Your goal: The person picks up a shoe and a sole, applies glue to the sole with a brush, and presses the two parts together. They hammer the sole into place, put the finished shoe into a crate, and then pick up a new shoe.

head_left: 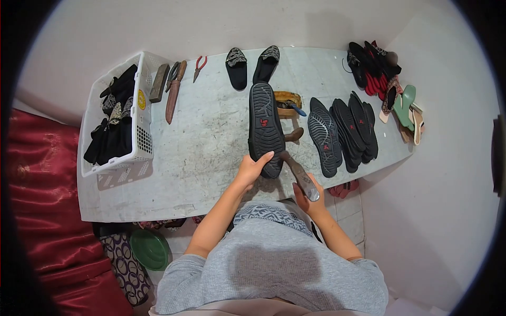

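Note:
My left hand (252, 171) grips the heel end of a black flat shoe (265, 129), thumb on its ridged sole. The sole faces up, with a small red mark near the middle, and the toe points to the far side of the table. In my right hand (310, 197) is a worn metal hammer (301, 176), held slantwise, its narrow end right beside the shoe's heel. Part of the hammer is hidden by my fingers. From behind the shoe sticks out a brown rounded piece (294, 135), close to a tan container (288, 100) with a blue-handled tool (299, 109).
Black soles (348, 129) lie stacked at the right. Finished-looking flats (236, 68) stand at the back. A white basket (143, 126) of shoes, a sheathed knife (173, 97) and red pliers (199, 68) are leftward. Green sandals (405, 108) sit at the right edge.

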The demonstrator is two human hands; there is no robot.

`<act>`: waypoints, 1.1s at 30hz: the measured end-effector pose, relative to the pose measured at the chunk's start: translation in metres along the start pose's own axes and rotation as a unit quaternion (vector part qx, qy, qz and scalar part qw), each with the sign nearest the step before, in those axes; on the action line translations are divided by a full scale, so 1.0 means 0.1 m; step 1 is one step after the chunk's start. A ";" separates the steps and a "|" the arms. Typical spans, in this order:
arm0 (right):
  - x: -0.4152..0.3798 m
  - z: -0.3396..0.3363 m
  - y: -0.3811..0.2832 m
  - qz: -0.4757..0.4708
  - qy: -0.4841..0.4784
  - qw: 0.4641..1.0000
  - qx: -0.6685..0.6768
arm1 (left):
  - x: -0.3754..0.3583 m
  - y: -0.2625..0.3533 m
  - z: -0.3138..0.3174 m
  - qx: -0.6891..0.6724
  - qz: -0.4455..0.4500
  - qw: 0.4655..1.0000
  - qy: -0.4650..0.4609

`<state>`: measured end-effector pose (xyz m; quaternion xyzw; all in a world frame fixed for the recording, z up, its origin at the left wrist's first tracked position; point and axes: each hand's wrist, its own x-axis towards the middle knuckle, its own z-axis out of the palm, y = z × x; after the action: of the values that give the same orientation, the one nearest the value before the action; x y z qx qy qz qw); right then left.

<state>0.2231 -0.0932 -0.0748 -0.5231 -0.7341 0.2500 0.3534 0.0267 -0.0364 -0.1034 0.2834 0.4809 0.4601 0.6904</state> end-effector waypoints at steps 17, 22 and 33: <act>0.53 -0.01 -0.21 -0.042 0.023 0.999 -0.010 | 0.01 0.03 0.00 0.063 0.030 0.997 0.025; 0.77 0.00 -0.29 -0.026 0.005 0.999 -0.024 | 0.03 0.02 -0.03 0.021 0.008 1.000 -0.004; 1.02 -0.03 -0.35 -0.065 0.058 0.996 0.023 | 0.01 0.05 0.00 0.017 0.008 1.000 0.004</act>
<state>0.1837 -0.0079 -0.0210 -0.4797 -0.7391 0.2122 0.4227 0.0252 -0.0332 -0.0992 0.2969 0.4893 0.4586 0.6798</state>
